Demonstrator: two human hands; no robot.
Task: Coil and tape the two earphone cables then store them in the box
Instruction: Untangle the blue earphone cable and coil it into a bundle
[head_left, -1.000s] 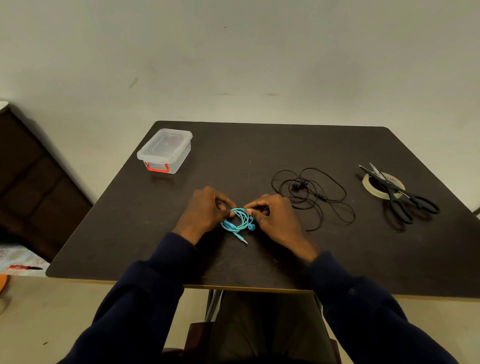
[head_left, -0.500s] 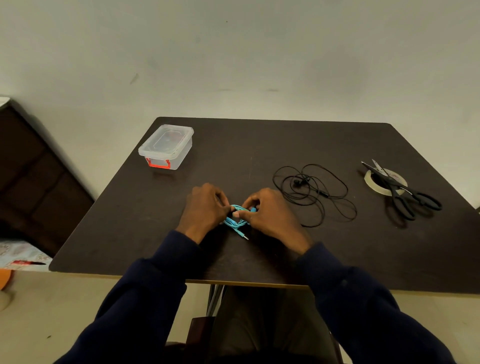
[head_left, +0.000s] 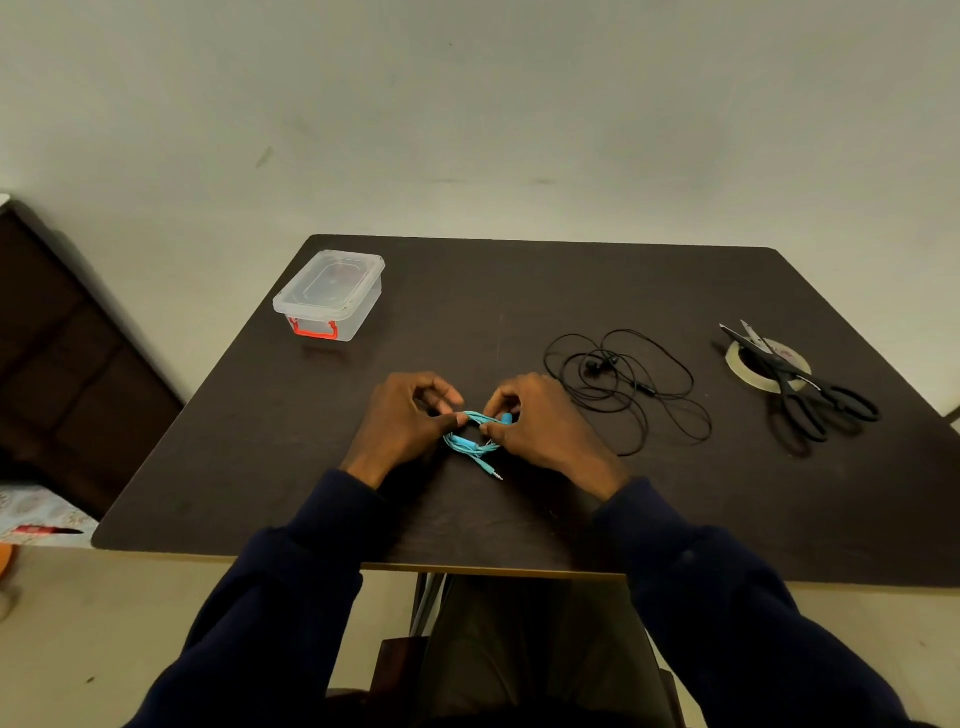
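Observation:
A light-blue earphone cable (head_left: 474, 442) lies bunched in a small coil near the table's front middle, its jack plug sticking out toward me. My left hand (head_left: 402, 423) pinches the coil's left side and my right hand (head_left: 540, 423) pinches its right side, a blue earbud showing at the fingertips. A black earphone cable (head_left: 631, 387) lies loose and tangled to the right of my right hand. A clear plastic box (head_left: 330, 293) with its lid on and a red latch stands at the far left of the table.
A roll of tape (head_left: 769, 362) lies at the right of the dark table (head_left: 260, 467), with black scissors (head_left: 810, 392) resting across it. A dark cabinet (head_left: 67, 353) stands left of the table. The wall runs behind.
The blue coil has been squeezed from a round loop into a tighter, flatter bundle. Both hands stayed on it, fingers shifting slightly; the camera view shifted a little.

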